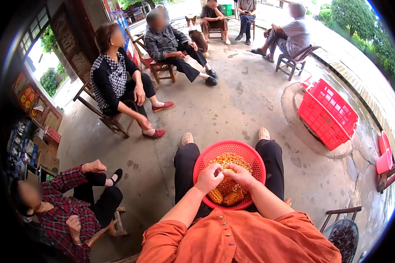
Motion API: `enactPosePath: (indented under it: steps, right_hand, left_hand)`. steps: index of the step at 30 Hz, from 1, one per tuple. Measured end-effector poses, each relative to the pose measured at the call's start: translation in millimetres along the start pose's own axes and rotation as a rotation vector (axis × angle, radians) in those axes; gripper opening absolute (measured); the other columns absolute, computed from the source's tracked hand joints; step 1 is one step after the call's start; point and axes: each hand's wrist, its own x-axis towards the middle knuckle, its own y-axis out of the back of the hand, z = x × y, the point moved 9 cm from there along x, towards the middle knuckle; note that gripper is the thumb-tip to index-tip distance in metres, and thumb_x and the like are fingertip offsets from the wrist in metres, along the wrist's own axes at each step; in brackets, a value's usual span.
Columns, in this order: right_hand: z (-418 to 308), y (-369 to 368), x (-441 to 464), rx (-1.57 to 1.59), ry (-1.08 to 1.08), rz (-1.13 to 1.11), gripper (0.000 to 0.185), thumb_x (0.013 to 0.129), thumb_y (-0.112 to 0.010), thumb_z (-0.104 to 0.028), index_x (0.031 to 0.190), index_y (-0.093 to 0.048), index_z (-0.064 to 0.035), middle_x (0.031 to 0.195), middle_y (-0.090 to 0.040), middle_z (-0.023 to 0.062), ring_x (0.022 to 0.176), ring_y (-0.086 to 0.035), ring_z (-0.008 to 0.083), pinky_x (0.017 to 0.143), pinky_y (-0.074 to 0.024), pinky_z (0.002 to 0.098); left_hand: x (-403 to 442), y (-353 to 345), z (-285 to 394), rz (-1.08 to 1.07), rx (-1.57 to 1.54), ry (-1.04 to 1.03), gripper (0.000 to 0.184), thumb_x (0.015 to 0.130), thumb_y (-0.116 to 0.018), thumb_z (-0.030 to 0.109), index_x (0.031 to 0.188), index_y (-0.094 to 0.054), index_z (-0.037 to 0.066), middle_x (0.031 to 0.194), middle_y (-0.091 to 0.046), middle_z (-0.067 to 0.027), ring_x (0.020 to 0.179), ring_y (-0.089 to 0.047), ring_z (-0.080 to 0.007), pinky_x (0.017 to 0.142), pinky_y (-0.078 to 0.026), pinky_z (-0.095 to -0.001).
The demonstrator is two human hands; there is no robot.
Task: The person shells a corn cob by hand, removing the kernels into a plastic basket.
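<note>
Left hand (210, 177) and right hand (239, 174) meet, fingers pinched on a corn piece (228, 171) above the red basket (262, 180). Loose kernels (238, 161) and two cobs (233, 198) lie inside.

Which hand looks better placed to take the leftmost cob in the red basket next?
The left hand, probably: it is nearer the leftmost cob, while the right hand is farther across the red basket. Both are at a piece of corn, so the left would need to let go first.
</note>
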Motion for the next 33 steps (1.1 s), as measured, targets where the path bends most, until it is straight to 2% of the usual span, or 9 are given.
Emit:
enactPosePath:
  steps: [4, 8, 10, 11, 14, 15, 20, 29, 33]
  right_hand:
    - [-1.8, 0.8, 0.5, 0.023, 0.005, 0.022, 0.034, 0.092, -0.067, -0.033, 0.117, -0.06, -0.011, 0.082, -0.06, -0.0012, 0.064, -0.054, 0.0066, 0.056, -0.0449, 0.023]
    - [-19.3, 5.7, -1.6, 0.097, 0.165, 0.094, 0.027, 0.095, -0.064, -0.02, 0.119, -0.058, -0.0103, 0.088, -0.058, -0.0031, 0.073, -0.053, 0.0045, 0.065, -0.0439, 0.0202]
    - [-31.2, 8.0, -6.3, 0.093, 0.283, 0.119, 0.029, 0.094, -0.064, -0.019, 0.121, -0.057, -0.0094, 0.096, -0.059, -0.0017, 0.085, -0.054, 0.0049, 0.075, -0.0453, 0.0207]
    - [-33.4, 6.8, -8.1, 0.078, 0.262, 0.092, 0.034, 0.093, -0.065, -0.018, 0.124, -0.055, -0.0078, 0.107, -0.059, 0.0017, 0.1, -0.055, 0.0086, 0.088, -0.0449, 0.0236]
    - [-49.7, 2.7, -14.2, -0.014, 0.411, 0.087, 0.039, 0.092, -0.067, -0.017, 0.126, -0.053, -0.0058, 0.116, -0.058, 0.0043, 0.11, -0.053, 0.0122, 0.096, -0.0431, 0.0276]
    - [-47.1, 2.7, -14.6, -0.105, 0.354, 0.084, 0.046, 0.088, -0.07, -0.017, 0.128, -0.051, -0.004, 0.122, -0.057, 0.0081, 0.118, -0.052, 0.0174, 0.101, -0.0408, 0.0315]
    - [-59.9, -5.2, -20.2, -0.341, 0.495, 0.106, 0.055, 0.08, -0.075, -0.014, 0.128, -0.05, -0.0026, 0.123, -0.057, 0.0127, 0.12, -0.053, 0.0236, 0.103, -0.04, 0.0342]
    - [-39.1, -5.2, -8.2, 0.153, 0.286, -0.05, 0.053, 0.083, -0.074, -0.006, 0.129, -0.048, -0.0037, 0.116, -0.057, 0.0055, 0.107, -0.057, 0.0135, 0.093, -0.0476, 0.0276]
    - [-36.5, -4.0, -7.2, 0.167, 0.274, -0.054, 0.053, 0.083, -0.074, -0.006, 0.129, -0.048, -0.0039, 0.115, -0.057, 0.0051, 0.107, -0.057, 0.0135, 0.094, -0.0472, 0.028]
  left_hand:
    - [2.6, 5.7, -11.2, 0.106, 0.04, -0.028, 0.008, 0.087, -0.061, 0.009, 0.092, -0.058, 0.004, 0.079, -0.059, -0.0053, 0.068, -0.059, -0.0118, 0.062, -0.049, -0.0276]
    - [3.8, 2.9, -45.7, 0.066, -0.374, 0.234, 0.007, 0.095, -0.053, 0.012, 0.095, -0.054, 0.005, 0.079, -0.06, -0.0037, 0.063, -0.059, -0.0111, 0.059, -0.049, -0.0261]
    - [3.3, 3.9, -50.6, 0.081, -0.445, 0.276, 0.012, 0.098, -0.051, 0.017, 0.094, -0.054, 0.006, 0.078, -0.059, -0.0019, 0.061, -0.058, -0.0098, 0.058, -0.049, -0.0248]
    - [4.2, 3.2, -50.1, 0.063, -0.467, 0.261, 0.016, 0.1, -0.051, 0.021, 0.095, -0.054, 0.006, 0.079, -0.059, -0.0008, 0.062, -0.057, -0.0092, 0.057, -0.049, -0.0238]
    - [4.7, -3.2, -40.4, -0.019, -0.584, 0.305, 0.014, 0.1, -0.05, 0.018, 0.101, -0.056, 0.006, 0.082, -0.061, -0.0034, 0.066, -0.059, -0.011, 0.06, -0.05, -0.0243]
    - [4.4, -4.7, -33.8, -0.055, -0.605, 0.31, 0.014, 0.1, -0.051, 0.017, 0.105, -0.057, 0.005, 0.084, -0.061, -0.0036, 0.067, -0.059, -0.0108, 0.06, -0.05, -0.0243]
    - [0.5, -5.1, -31.1, -0.096, -0.731, 0.341, 0.019, 0.097, -0.054, 0.011, 0.113, -0.057, 0.003, 0.09, -0.064, -0.004, 0.073, -0.064, -0.0123, 0.068, -0.054, -0.0272]
    - [4.1, -2.6, -30.0, -0.035, -0.746, 0.267, 0.018, 0.092, -0.055, 0.002, 0.11, -0.056, 0.003, 0.095, -0.061, -0.0025, 0.081, -0.061, -0.0091, 0.076, -0.052, -0.0236]
    - [2.6, -2.3, -24.6, -0.074, -0.728, 0.283, 0.022, 0.09, -0.056, -0.001, 0.111, -0.056, 0.003, 0.1, -0.06, -0.0032, 0.09, -0.061, -0.0105, 0.083, -0.053, -0.0258]
